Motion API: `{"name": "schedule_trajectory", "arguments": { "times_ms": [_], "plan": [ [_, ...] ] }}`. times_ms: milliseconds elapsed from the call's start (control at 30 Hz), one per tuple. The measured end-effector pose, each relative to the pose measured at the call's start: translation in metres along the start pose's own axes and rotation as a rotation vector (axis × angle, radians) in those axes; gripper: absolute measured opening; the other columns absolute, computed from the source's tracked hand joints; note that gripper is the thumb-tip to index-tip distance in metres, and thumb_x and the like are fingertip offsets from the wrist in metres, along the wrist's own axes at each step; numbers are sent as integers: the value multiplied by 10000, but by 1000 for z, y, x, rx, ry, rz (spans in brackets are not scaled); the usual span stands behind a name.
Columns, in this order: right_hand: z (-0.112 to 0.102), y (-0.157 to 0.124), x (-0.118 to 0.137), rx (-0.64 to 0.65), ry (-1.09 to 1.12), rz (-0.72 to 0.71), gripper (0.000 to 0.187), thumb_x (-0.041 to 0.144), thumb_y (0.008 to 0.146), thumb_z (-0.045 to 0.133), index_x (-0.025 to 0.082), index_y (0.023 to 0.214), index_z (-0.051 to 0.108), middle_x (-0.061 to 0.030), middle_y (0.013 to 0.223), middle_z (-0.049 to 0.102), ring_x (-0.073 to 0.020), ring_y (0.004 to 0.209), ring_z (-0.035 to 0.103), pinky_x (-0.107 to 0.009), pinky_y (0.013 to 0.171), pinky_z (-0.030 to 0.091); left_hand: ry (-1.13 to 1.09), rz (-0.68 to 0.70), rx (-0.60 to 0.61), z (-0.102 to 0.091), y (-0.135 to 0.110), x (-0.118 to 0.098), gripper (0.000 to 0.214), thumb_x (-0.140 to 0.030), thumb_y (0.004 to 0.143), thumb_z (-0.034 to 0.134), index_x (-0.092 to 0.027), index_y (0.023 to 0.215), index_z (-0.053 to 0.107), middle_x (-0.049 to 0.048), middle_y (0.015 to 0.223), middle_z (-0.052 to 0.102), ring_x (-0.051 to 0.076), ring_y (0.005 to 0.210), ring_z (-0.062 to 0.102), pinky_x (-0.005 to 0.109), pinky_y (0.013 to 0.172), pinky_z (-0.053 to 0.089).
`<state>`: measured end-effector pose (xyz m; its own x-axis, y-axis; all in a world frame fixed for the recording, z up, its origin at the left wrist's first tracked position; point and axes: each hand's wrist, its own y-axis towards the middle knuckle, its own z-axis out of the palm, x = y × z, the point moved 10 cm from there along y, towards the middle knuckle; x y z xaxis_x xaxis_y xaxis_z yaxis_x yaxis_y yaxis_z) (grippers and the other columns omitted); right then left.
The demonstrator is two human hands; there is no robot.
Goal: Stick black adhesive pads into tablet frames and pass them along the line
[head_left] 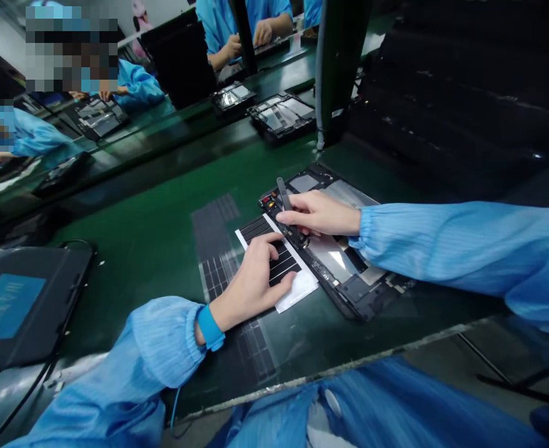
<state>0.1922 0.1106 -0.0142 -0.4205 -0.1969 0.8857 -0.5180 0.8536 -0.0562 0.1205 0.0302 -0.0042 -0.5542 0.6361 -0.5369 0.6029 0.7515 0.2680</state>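
My right hand (319, 213) is closed on a pair of dark tweezers (282, 191), whose upper end sticks up past the fingers. It is over the left edge of an opened tablet (333, 255), with circuit boards and silvery parts exposed; the tweezer tips are hidden. My left hand (256, 274), wearing a blue wrist strap (210, 328), lies with thumb and fingers apart on a white sheet of black strips (297, 292). That sheet's right edge meets the tablet. Clear sheets with dark pieces (216, 230) lie under and beside my left forearm.
A dark case with a blue label (10, 305) and a cable is at the left. Behind a grey-edged post (320, 81), more opened tablets (281, 115) sit on a further line. Co-workers in blue sleeves (139, 84) handle devices there. The green bench's front edge (349, 361) is near my body.
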Motion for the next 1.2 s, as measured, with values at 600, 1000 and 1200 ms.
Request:
{"name": "schedule_trajectory", "arguments": {
  "times_ms": [600,1000,1200],
  "plan": [
    [-2,7,-6,-14,85,48,166,270,891,474,156,773,447,76,443,461,-55,265,425,-153,257,291,75,200,115,8,-2,-21,188,-97,846,477,-201,811,325,82,1214,531,208,1055,415,382,832,451],
    [-11,5,-2,-117,32,-26,143,280,898,452,142,896,488,72,432,487,-52,260,407,-146,279,275,245,175,116,12,-1,-25,88,-105,862,422,-179,866,374,146,1298,474,219,1083,457,417,878,462],
    [-7,7,-8,-74,155,6,140,295,907,443,160,875,464,70,441,495,-64,251,415,-153,246,265,240,278,176,22,-5,-40,117,-53,838,365,-158,864,410,166,1156,557,215,1015,498,385,856,486]
  ]
}}
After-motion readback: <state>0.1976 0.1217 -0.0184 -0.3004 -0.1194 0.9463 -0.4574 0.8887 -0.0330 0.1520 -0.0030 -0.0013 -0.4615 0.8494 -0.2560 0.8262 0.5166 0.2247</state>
